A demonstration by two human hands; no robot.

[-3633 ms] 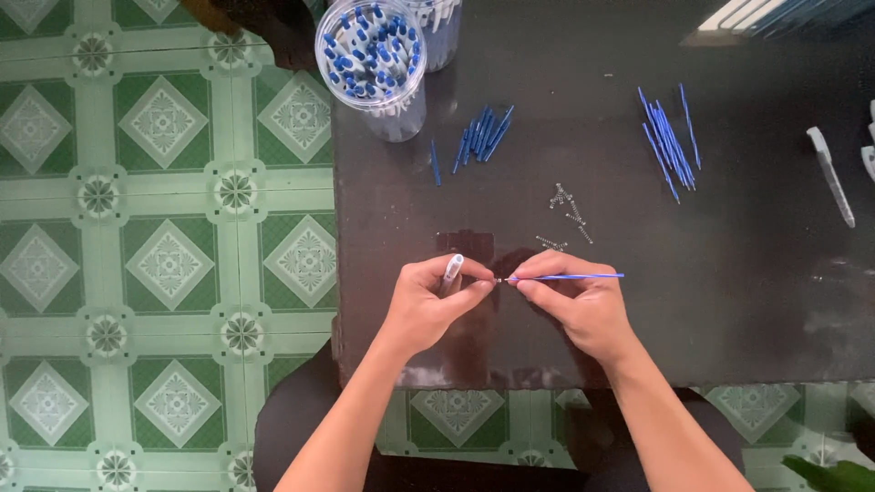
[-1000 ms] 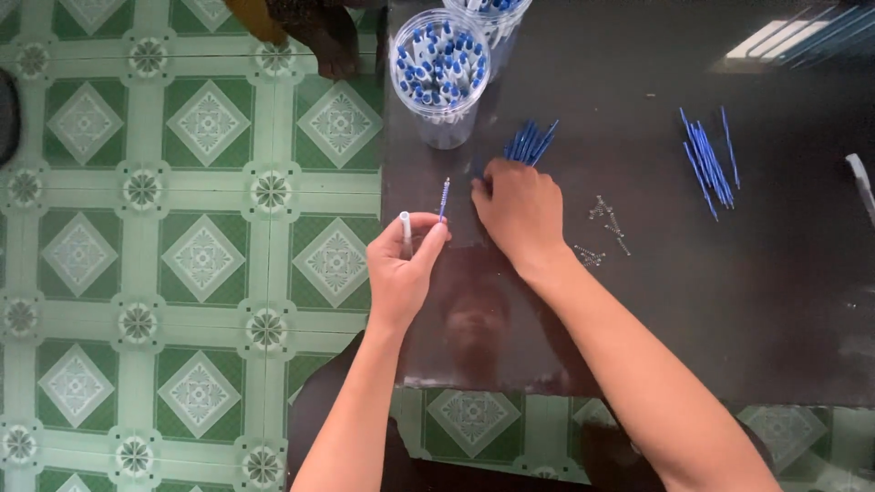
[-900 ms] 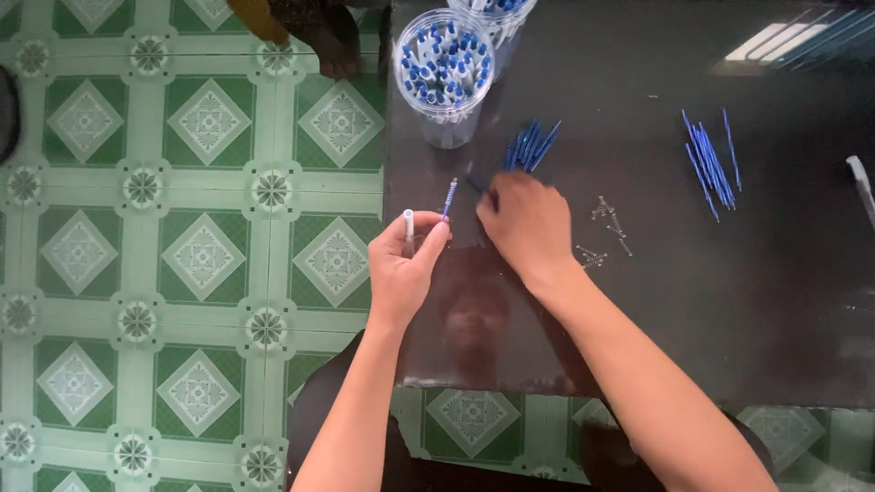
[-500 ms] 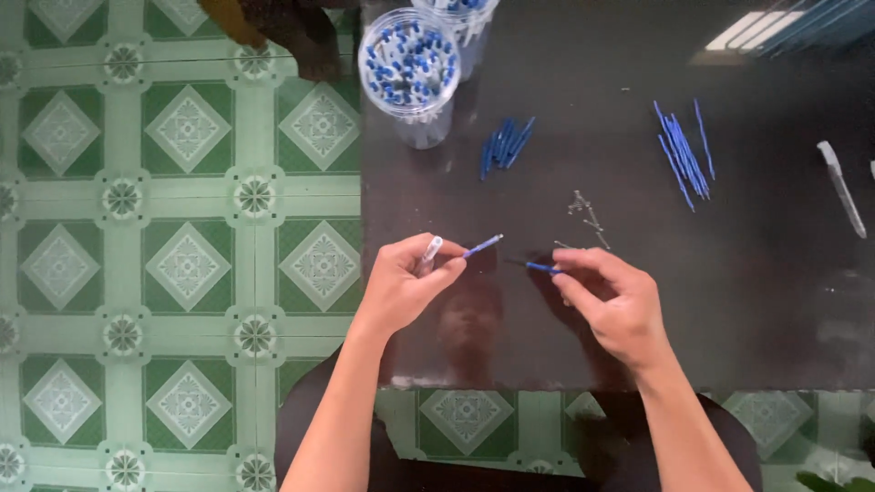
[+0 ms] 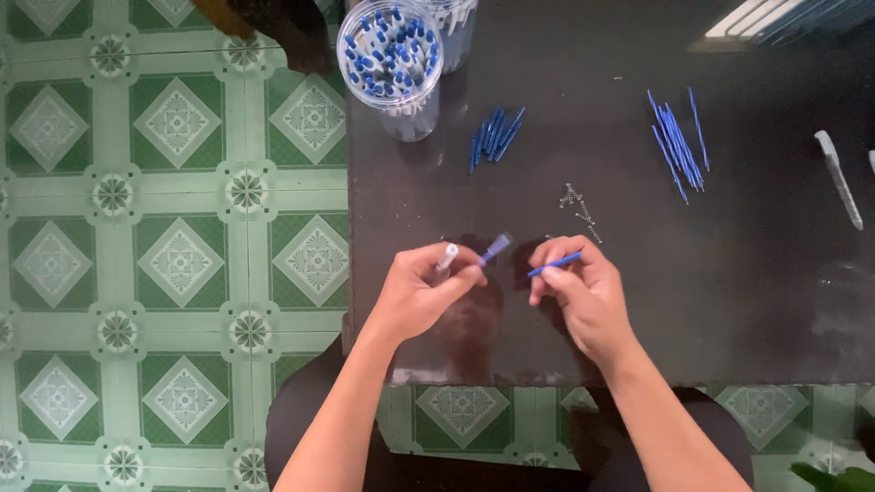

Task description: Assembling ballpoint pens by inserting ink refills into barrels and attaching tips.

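The work in hand appeared to be pen assembly, at the stage where the ink tube goes into the barrel. The left hand (image 5: 415, 296) was closed around a short pen barrel (image 5: 448, 257) with a pale end and a blue tip (image 5: 497, 246) pointing far and to the right, held just above the dark tabletop (image 5: 729, 301). The right hand (image 5: 579, 292) pinched a thin blue refill (image 5: 556, 263) between thumb and fingers — its free end pointed right, away from the barrel. The two parts were near each other but apart.

The next move would call for turning the refill toward the barrel's opening and lining the two up on one axis — a fine, two-handed alignment.

Farther off lay the supplies: a clear jar of blue-capped pieces (image 5: 392, 55) at the far left edge, a small pile of blue caps (image 5: 494, 137) beside it, a bundle of spare refills (image 5: 676, 144) to the far right, and small metal springs (image 5: 578, 208) just beyond the right hand.
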